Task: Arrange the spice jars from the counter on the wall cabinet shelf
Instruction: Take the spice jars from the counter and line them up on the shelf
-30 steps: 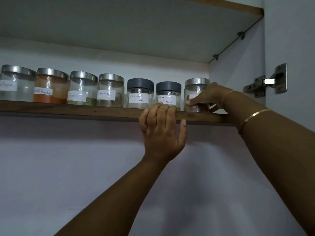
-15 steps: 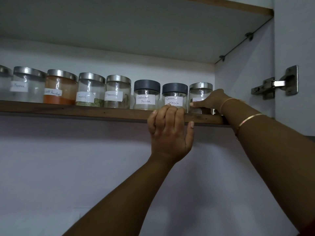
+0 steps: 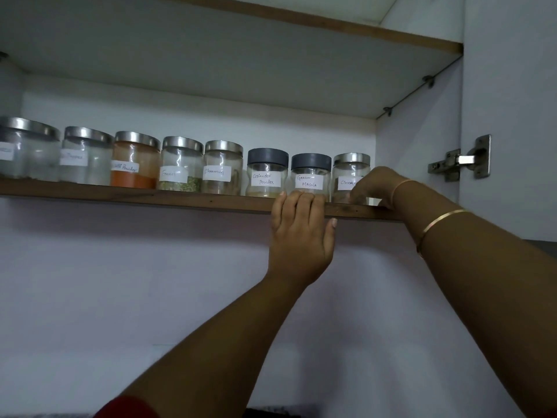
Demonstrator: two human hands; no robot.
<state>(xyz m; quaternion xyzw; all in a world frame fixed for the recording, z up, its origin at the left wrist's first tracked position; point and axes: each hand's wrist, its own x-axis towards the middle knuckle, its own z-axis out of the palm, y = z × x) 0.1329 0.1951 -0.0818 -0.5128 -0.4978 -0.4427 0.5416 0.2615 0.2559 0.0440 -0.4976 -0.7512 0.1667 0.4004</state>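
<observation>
Several glass spice jars with white labels stand in a row on the wooden wall cabinet shelf (image 3: 150,198). The rightmost jar (image 3: 346,171) has a steel lid and a partly hidden label. My right hand (image 3: 376,185) wraps its lower right side, wrist bangles showing. To its left stand the grey-lidded Garam Masala jar (image 3: 310,176) and Coriander Powder jar (image 3: 266,176). Further left are the Cinnamon jar (image 3: 223,168), the Fennel jar (image 3: 180,165) and an orange chilli powder jar (image 3: 135,162). My left hand (image 3: 301,236) hooks its fingers over the shelf's front edge below the Garam Masala jar.
The cabinet's right side wall (image 3: 419,131) stands close beside the rightmost jar. The open door (image 3: 512,116) with its steel hinge (image 3: 461,161) is at the right. Another shelf board (image 3: 211,55) runs overhead. Two more steel-lidded jars (image 3: 84,155) stand at the far left.
My right hand has slid toward the right side of the rightmost jar, uncovering more of its label. My left hand keeps its hold on the shelf edge. The view has shifted slightly.
</observation>
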